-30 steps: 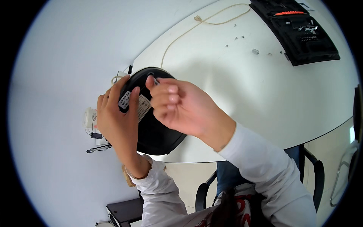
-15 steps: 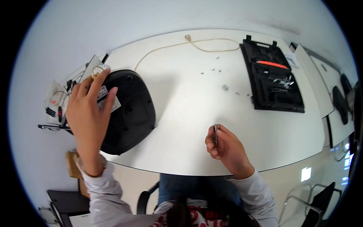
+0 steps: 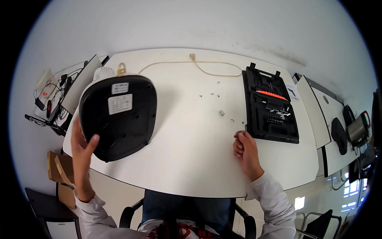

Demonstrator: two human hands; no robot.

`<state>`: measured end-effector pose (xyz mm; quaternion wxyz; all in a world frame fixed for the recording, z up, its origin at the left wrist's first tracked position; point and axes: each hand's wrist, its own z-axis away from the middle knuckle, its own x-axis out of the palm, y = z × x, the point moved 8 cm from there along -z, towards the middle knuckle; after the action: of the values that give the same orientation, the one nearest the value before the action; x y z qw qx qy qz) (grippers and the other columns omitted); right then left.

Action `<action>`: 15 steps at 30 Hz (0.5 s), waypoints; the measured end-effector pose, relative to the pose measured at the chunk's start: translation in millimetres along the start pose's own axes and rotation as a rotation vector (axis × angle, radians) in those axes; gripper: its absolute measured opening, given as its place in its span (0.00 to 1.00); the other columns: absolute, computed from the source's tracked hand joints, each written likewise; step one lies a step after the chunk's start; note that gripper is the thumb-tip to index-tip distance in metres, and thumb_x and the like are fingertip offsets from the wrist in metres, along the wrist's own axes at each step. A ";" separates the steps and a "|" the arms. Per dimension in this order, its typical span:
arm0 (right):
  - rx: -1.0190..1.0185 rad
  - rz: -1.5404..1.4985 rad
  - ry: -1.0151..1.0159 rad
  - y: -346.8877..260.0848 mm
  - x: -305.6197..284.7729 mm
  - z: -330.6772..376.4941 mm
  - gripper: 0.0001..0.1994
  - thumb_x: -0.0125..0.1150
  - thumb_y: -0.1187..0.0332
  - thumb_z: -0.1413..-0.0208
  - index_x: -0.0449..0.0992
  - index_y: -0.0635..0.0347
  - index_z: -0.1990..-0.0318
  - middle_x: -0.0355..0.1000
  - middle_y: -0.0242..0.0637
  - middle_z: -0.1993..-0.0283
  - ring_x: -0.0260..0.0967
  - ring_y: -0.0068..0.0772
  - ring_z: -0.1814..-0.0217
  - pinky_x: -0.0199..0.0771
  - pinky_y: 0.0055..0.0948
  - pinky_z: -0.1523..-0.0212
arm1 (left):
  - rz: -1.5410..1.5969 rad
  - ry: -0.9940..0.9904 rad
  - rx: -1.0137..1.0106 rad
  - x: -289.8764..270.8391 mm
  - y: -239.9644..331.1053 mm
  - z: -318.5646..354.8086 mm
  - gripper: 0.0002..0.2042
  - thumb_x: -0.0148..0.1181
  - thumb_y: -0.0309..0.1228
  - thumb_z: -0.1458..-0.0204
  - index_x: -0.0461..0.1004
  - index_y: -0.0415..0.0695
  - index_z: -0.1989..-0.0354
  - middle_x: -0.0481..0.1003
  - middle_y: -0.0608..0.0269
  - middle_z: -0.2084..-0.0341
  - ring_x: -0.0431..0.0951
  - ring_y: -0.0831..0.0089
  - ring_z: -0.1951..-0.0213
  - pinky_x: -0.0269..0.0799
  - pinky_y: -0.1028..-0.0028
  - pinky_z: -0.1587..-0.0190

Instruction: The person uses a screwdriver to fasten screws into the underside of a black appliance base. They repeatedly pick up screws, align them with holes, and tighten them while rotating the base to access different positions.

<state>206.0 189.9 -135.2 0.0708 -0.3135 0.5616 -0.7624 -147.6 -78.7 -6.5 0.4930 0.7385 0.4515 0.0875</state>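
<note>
At the left of the table, a white appliance has its black underside turned up toward me. Two white labels and several screw holes show on that side. My left hand grips its near left edge, thumb over the black rim and fingers behind it. Over the right half of the table, my right hand is closed, with curled fingers. Whatever is inside is hidden from view. Beyond it lie a small grey metal block and several loose screws.
A black tool case lies open at the right, with an orange-red tool and several bits. The appliance's beige cord loops along the back to a plug. Cables crowd a side surface at left. A cardboard box stands below.
My left hand has moved from the appliance's far end to its near left edge. My right hand has shifted right and turned, hiding the small metal tool seen in it before. The view has shifted.
</note>
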 end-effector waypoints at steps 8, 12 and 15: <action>-0.078 0.147 0.041 -8.1 -0.8 6.2 0.11 0.43 0.61 0.32 0.66 0.57 0.63 0.53 0.22 0.79 0.45 0.12 0.80 0.46 0.16 0.79 | 0.022 0.097 -0.023 33.8 -26.5 1.6 0.25 0.52 0.41 0.39 0.62 0.36 0.40 0.69 0.59 0.50 0.66 0.72 0.49 0.57 0.75 0.43; -0.085 0.125 0.052 -6.7 -3.2 3.1 0.11 0.44 0.61 0.33 0.67 0.57 0.63 0.54 0.23 0.79 0.45 0.12 0.80 0.46 0.16 0.79 | 0.091 0.167 0.023 34.2 -25.9 0.5 0.25 0.54 0.42 0.40 0.64 0.35 0.42 0.69 0.59 0.51 0.67 0.73 0.49 0.59 0.76 0.44; -0.087 0.120 0.044 -5.4 -1.3 0.8 0.11 0.45 0.60 0.33 0.67 0.57 0.63 0.54 0.23 0.80 0.46 0.13 0.81 0.46 0.16 0.80 | 0.271 0.295 0.049 11.6 -31.3 3.0 0.24 0.54 0.42 0.39 0.65 0.35 0.43 0.71 0.60 0.51 0.69 0.74 0.48 0.60 0.75 0.43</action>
<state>208.8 191.8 -130.8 0.0904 -0.2652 0.6134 -0.7384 -157.3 -68.5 -37.0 0.3869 0.7835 0.4176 0.2491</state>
